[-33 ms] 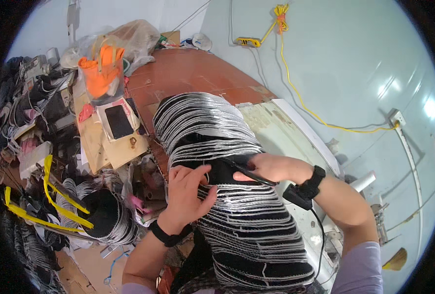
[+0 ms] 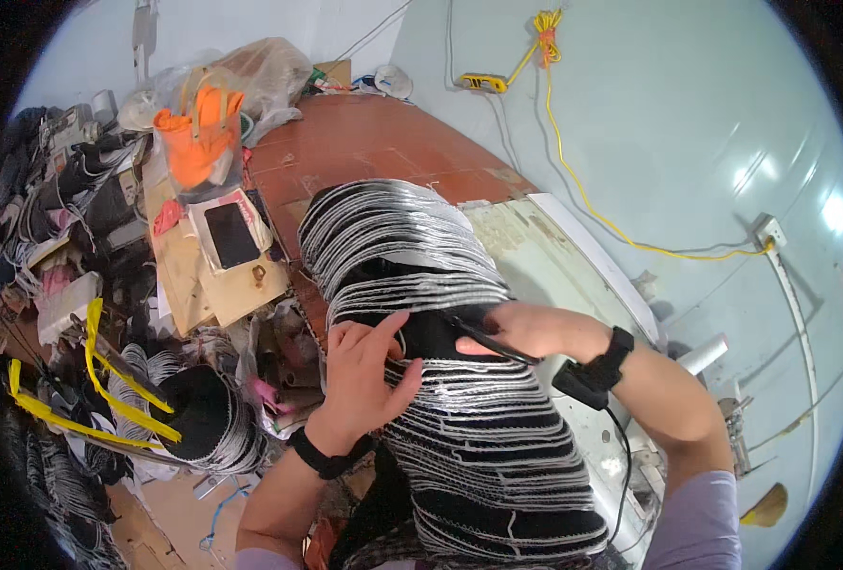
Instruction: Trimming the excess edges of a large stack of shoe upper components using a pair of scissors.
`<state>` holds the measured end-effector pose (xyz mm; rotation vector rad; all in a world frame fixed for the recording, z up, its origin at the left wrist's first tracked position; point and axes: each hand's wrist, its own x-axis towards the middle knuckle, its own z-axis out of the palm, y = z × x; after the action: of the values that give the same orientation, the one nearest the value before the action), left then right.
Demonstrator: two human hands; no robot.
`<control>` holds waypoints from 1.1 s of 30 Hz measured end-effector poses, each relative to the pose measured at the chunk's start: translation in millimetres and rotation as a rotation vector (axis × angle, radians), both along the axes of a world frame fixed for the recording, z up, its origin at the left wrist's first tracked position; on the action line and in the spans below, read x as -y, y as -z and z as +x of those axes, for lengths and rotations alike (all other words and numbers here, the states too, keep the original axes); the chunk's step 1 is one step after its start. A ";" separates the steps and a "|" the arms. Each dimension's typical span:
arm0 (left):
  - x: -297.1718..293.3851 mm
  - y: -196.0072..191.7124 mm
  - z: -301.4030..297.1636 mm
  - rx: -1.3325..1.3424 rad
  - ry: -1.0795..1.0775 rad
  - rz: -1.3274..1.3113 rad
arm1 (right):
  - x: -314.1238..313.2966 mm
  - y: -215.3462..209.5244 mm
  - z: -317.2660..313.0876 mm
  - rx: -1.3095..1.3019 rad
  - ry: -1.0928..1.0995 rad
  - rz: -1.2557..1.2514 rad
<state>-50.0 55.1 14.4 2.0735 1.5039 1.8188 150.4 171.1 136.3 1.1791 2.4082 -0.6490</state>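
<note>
A long row of black fabric pieces with white stitched edges (image 2: 498, 432) lies in front of me, overlapping closely like shingles. My left hand (image 2: 363, 375) rests on its left side, thumb and fingers apart, beside a gap that exposes a black piece (image 2: 429, 334). From the right, my right hand (image 2: 526, 330) reaches over that gap, fingers curled around dark-handled scissors (image 2: 499, 346). The scissors' tips are hard to make out against the black fabric.
A black box (image 2: 578, 382) with a cable hangs at my right wrist. At left lie a similar stack (image 2: 198, 418), yellow-wrapped bars (image 2: 122, 404) and cluttered scraps. Beyond them are a dark phone (image 2: 231, 236) and a clear bag with orange cloth (image 2: 193, 142). A pale board (image 2: 574, 261) stands right.
My right hand and the scissors have shifted very slightly to the right and down. The left hand and the fabric row look almost the same.
</note>
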 end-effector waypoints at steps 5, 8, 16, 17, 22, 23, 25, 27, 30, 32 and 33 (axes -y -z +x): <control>2.8 1.5 -4.4 -0.151 -0.094 -0.034 | 37.4 -22.5 26.2 -0.055 0.040 0.033; 0.0 -1.8 -0.6 -0.086 -0.084 -0.012 | 51.7 -44.9 57.4 -0.044 0.017 0.091; -1.3 -8.6 -1.3 -0.263 -0.130 0.009 | 48.0 -90.4 67.5 0.008 0.000 0.027; -1.3 -8.8 -1.3 -0.295 -0.123 -0.007 | 42.0 -87.6 56.9 0.113 -0.026 0.031; 0.0 -3.9 -2.2 -0.337 -0.043 0.051 | -4.1 -39.5 17.9 0.220 0.121 -0.342; -0.5 -3.2 -2.7 -0.339 -0.044 0.051 | -10.1 -28.1 14.0 0.178 0.162 -0.375; -4.0 -1.3 -7.2 -0.263 0.020 0.037 | -11.7 -18.4 6.8 0.129 0.136 -0.259; 0.2 -4.4 -6.0 -0.179 0.032 -0.025 | -5.3 -11.0 11.7 0.138 0.062 -0.078; -1.0 -8.2 -2.4 -0.130 0.004 -0.091 | 8.3 -22.1 32.1 0.110 0.050 0.002; 1.1 -10.0 -2.2 -0.174 -0.037 -0.081 | 24.8 -45.3 42.3 0.114 0.051 -0.021; -0.9 -7.7 -2.9 -0.215 -0.062 -0.041 | 31.5 -55.5 48.8 0.083 0.001 0.018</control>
<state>-52.9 56.0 22.1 2.2907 1.6551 1.6110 199.2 139.6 191.8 1.1901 2.3496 -0.5690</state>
